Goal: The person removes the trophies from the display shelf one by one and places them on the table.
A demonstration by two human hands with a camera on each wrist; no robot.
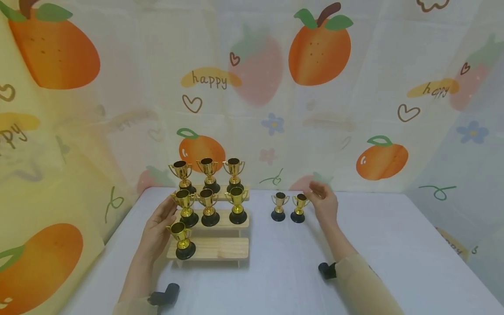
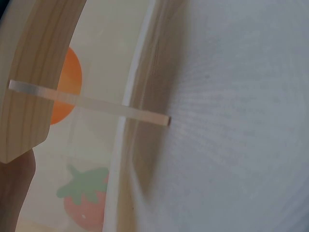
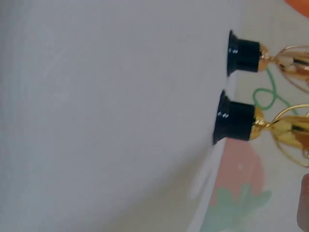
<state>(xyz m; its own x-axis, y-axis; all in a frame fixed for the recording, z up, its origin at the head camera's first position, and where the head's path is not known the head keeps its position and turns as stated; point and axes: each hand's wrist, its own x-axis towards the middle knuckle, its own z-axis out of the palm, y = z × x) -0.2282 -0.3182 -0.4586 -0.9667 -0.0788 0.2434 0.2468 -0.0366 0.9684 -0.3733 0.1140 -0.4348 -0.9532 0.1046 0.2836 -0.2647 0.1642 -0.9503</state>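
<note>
A tiered wooden stand (image 1: 226,248) carries small gold trophy cups with black bases. Three stand on the top tier, three on the middle tier, and a single cup (image 1: 185,240) at the left of the lowest tier. My left hand (image 1: 157,227) lies along the stand's left side, fingers extended by the middle-tier cup (image 1: 185,205). In the left wrist view a finger (image 2: 17,181) shows at the end of a wooden plank (image 2: 31,72). My right hand (image 1: 325,206) is beside the nearer of two upright trophies (image 1: 298,215), fingers loosely bent, fingertips near its handle.
The other loose trophy (image 1: 278,214) stands just left of that one, on the white tabletop (image 1: 283,271). A clear leg (image 2: 96,104) holds up the plank. Behind the table hangs a fruit-patterned cloth (image 1: 252,131).
</note>
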